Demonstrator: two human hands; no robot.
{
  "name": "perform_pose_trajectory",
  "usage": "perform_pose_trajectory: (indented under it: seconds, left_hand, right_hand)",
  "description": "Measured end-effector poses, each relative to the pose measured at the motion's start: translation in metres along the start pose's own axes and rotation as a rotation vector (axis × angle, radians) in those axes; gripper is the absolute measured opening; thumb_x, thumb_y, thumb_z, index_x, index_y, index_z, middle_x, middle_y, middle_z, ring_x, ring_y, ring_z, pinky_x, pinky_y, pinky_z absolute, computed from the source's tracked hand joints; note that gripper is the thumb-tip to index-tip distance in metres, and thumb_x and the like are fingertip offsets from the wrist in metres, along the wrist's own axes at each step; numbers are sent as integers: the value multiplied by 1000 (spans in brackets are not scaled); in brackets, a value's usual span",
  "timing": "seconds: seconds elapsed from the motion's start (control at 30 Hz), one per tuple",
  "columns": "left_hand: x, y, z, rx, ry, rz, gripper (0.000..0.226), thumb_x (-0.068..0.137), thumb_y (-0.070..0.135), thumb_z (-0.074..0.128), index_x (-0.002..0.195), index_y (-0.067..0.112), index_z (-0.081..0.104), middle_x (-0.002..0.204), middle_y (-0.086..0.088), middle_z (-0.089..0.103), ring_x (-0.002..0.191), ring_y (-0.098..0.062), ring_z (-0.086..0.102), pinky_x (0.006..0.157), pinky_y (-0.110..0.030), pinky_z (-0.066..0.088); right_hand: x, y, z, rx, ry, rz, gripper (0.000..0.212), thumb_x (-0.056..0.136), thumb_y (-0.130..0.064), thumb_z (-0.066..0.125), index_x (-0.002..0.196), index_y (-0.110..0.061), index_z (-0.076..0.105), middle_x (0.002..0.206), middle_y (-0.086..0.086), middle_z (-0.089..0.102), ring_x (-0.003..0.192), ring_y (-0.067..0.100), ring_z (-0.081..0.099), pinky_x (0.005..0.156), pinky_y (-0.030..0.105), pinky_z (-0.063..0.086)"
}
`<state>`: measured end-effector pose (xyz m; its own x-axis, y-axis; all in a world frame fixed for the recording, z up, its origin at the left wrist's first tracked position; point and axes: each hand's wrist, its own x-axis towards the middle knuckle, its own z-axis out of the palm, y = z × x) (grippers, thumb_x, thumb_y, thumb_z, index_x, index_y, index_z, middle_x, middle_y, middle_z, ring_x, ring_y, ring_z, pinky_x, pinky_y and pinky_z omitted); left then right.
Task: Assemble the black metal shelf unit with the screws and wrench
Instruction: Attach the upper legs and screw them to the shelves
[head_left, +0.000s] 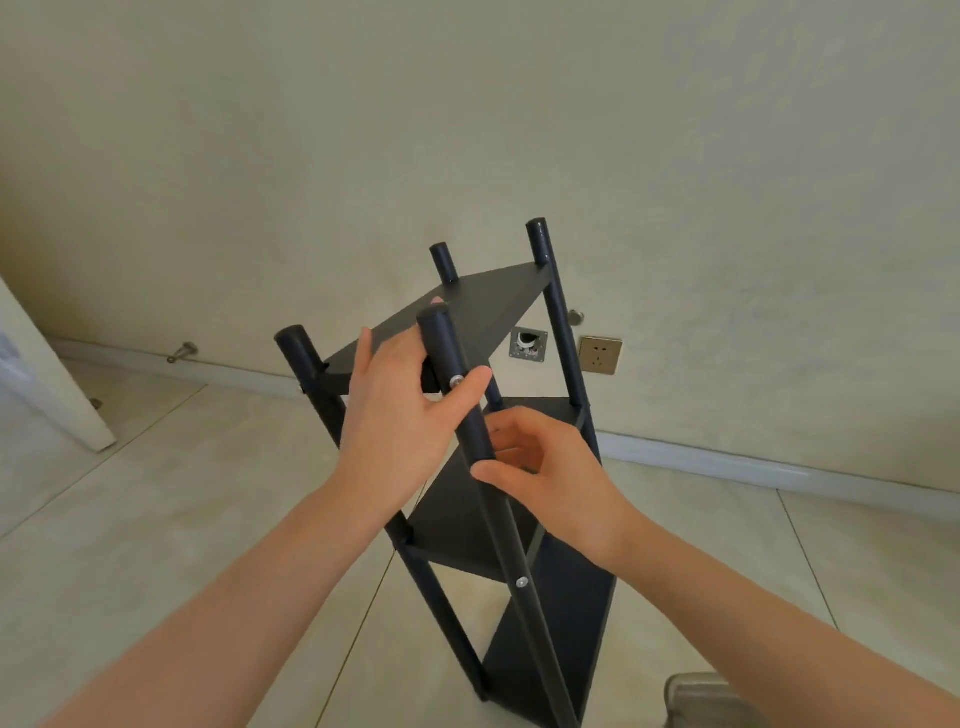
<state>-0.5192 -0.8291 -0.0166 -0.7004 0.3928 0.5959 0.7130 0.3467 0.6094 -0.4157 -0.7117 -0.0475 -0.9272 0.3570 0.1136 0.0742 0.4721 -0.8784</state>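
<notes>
Unit (563, 623) stands upright on floor (208, 519). Left hand (400, 415) clamps near post (439, 332): thumb under top screw (457, 381), fingers (366, 358) flat on top shelf (493, 291) beyond, likely steadying that joint. Right hand (556, 483) curls round same post below left thumb, probably testing tightness. Wrench unseen.

Black shelf unit (566, 618) standing upright; silver screws (522, 582) seated in near post (543, 649).
</notes>
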Motion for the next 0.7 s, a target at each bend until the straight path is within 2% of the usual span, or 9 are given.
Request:
perform_pose_trajectory:
  seconds: [0.1,0.23,0.37,0.43,0.5,0.53,0.6,0.63,0.7]
  left_hand:
    - [-12,15,3,25,17,-15,39,88,50,62,109,18,62,96,7,64,108,-10,57,125,-45,18]
    - [-23,24,5,42,-34,-9,45,86,58,58,104,17,60,98,3,66,105,-14,62,125,-42,19]
    - [-28,26,1,-24,-11,31,53,85,58,54,114,15,63,102,3,68,107,-10,59,123,-24,11]
    - [-32,29,0,-94,13,34,62,83,59,52,123,13,62,107,4,70,115,5,53,122,-18,4]
    - [-37,32,1,-135,30,39,62,82,56,54,124,12,63,110,7,69,116,31,35,125,-32,8]
    - [-39,34,1,-141,40,57,54,85,50,58,122,11,64,108,9,66,114,35,29,124,-43,13]
    - [-44,34,2,-139,59,96,36,88,30,70,118,10,66,103,16,60,118,23,22,118,-61,23]
    - [-46,32,2,-140,66,111,32,87,21,75,116,10,67,102,21,58,119,22,22,116,-64,27]
    - [-48,24,2,-138,87,173,29,85,10,77,113,8,67,100,20,64,119,34,29,122,-51,26]
  right_hand:
    - [-14,2,3,12,63,9,35,91,-23,69,125,-25,60,116,-12,67,104,6,64,95,22,52]
    - [-26,6,-4,53,80,9,27,92,-21,67,118,-27,63,108,-15,68,101,6,65,92,24,53]
    - [-27,12,-28,37,84,36,18,94,-25,65,111,-30,68,104,-16,69,101,6,66,95,35,55]
    - [-22,17,-44,22,134,66,15,95,-27,64,109,-31,67,106,-15,69,103,7,65,97,37,54]
    - [-17,21,-59,13,171,110,14,96,-29,62,109,-30,66,108,-13,67,105,9,64,97,38,54]
    - [-14,23,-65,-5,190,137,15,96,-30,62,111,-29,64,110,-13,65,106,10,63,97,37,54]
    - [-10,28,-76,-49,240,198,23,97,-32,60,119,-28,59,117,-10,61,109,14,61,96,36,53]
    - [-8,31,-81,-54,269,227,28,97,-32,59,124,-26,56,121,-7,60,110,17,61,96,37,53]
    - [-4,37,-91,-43,320,272,37,97,-33,59,132,-22,51,129,-1,57,114,22,59,98,41,52]
